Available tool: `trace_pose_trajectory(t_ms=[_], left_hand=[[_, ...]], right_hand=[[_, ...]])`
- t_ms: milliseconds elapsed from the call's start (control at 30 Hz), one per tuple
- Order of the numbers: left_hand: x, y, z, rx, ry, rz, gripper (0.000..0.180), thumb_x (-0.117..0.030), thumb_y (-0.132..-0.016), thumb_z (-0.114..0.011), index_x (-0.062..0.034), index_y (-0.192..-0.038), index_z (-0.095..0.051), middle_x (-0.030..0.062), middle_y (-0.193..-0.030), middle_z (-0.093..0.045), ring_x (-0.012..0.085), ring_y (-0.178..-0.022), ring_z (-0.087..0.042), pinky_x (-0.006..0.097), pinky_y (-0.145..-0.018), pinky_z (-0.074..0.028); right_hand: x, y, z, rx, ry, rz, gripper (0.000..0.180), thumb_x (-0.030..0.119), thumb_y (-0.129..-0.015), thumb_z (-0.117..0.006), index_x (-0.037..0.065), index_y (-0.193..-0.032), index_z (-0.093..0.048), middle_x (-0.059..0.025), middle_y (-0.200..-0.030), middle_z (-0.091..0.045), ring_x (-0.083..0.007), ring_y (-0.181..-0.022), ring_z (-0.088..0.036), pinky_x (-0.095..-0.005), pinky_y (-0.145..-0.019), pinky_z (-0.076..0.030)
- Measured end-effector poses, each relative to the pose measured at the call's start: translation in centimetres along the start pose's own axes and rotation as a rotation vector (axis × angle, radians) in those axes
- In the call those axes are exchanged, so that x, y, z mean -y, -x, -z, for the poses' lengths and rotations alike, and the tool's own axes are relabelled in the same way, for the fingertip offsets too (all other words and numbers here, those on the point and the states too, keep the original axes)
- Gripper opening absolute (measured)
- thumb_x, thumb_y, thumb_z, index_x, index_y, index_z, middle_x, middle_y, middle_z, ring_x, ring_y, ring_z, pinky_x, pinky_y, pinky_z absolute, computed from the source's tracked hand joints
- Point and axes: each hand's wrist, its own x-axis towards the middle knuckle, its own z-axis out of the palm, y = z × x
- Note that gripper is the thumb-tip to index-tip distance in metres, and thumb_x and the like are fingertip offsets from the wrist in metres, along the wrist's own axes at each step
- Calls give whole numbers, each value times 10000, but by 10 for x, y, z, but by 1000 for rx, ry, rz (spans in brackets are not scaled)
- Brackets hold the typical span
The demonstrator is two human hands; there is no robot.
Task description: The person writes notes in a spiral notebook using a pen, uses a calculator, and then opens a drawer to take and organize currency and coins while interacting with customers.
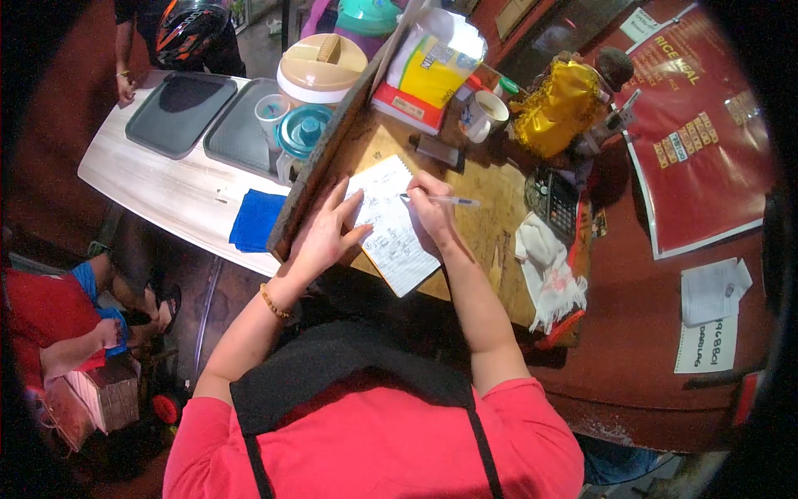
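Note:
A lined notepad (pixel 397 249) with handwriting on it lies tilted on the wooden desk (pixel 490 237) in front of me. My right hand (pixel 431 208) grips a clear-barrelled pen (pixel 462 201), its tip at the upper part of the page. Spread along the pad's left edge, my left hand (pixel 328 229) rests with fingers apart, fingertips touching the paper. A beaded bracelet circles my left wrist.
Left of the raised wooden divider, a pale counter (pixel 187 195) bears grey trays (pixel 181 114), a teal-lidded pitcher (pixel 303 133) and a blue cloth (pixel 259 220). On the desk stand a mug (pixel 484 116), a calculator (pixel 553 204) and a white cloth (pixel 544 266). Other people are at the left.

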Motion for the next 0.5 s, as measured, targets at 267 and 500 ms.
trace_pose_trajectory(t_ms=[267, 500], left_hand=[[2, -11, 2, -7, -7, -18, 585, -260, -793, -704, -9, -1284, -509, 222, -1446, -318, 350, -1289, -397, 369, -1029, -371], [-7, -9, 11, 4, -16, -19, 580, -274, -793, -694, 12, -1265, -515, 256, -1442, -297, 373, -1309, -357, 388, -1062, -330]], right_hand=[[-6, -11, -2, -40, 25, 53, 75, 55, -730, -508, -1, -717, -557, -134, -616, -536, -208, -580, -547, -326, -559, -432], [2, -12, -2, -75, 86, 123, 90, 65, -761, -519, 9, -695, -540, -57, -602, -510, -127, -568, -498, -286, -526, -395]])
